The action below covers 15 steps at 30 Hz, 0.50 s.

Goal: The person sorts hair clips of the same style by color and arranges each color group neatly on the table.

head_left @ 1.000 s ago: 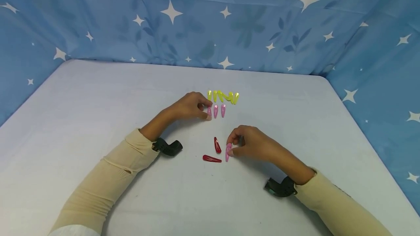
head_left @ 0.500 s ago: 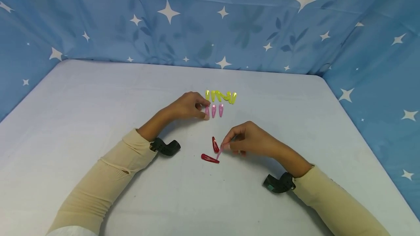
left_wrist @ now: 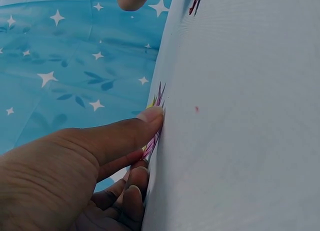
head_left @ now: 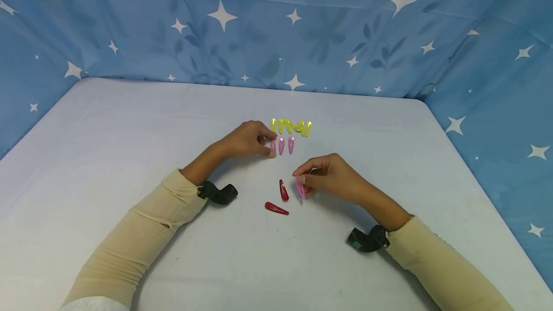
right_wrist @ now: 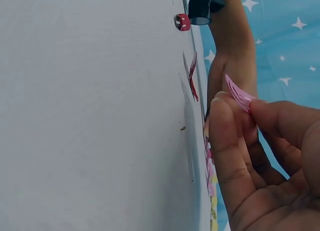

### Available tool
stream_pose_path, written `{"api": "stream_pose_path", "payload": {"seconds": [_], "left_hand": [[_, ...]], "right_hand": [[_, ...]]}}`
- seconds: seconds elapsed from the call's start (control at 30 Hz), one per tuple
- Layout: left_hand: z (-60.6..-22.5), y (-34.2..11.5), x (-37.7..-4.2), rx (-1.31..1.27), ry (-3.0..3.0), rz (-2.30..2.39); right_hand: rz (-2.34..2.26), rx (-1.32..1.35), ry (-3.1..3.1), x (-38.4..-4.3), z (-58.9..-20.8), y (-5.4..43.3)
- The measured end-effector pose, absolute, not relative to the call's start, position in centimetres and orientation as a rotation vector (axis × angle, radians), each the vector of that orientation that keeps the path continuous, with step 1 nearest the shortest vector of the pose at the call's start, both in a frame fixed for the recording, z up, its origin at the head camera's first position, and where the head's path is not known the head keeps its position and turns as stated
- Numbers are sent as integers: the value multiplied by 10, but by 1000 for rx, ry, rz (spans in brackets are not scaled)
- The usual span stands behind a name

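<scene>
My right hand pinches a pink snap hair clip between thumb and fingers, just off the white table. In the right wrist view this pink clip points up from the fingertips. Farther back, my left hand has thumb and forefinger at the two ends of the leftmost pink hair clip, which lies on the table. Beside it lie two more pink clips in a row. Two dark red hair clips rest on the table to the left of my right hand.
Behind the pink row, several yellow hair clips lie in a line, some at a slant. A blue curtain with white stars hangs at the white table's far edge and sides. Each wrist carries a black camera.
My right hand tilts the pink clip left towards the red ones, then lifts it back and slightly away, off the table. The left hand stays at the leftmost pink clip.
</scene>
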State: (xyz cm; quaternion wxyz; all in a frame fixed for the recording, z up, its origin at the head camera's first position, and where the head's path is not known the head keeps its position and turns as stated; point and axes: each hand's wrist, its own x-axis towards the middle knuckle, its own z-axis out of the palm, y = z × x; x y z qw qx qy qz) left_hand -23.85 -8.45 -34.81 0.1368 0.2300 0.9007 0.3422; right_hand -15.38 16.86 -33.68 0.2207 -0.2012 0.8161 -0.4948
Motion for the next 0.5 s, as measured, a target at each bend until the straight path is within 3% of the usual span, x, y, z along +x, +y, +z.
{"api": "stream_pose_path", "payload": {"seconds": [0.5], "left_hand": [[-348,-84,-239,640,2609,991]], "right_hand": [[-1353,-459,2438,-175,-334,176]]}}
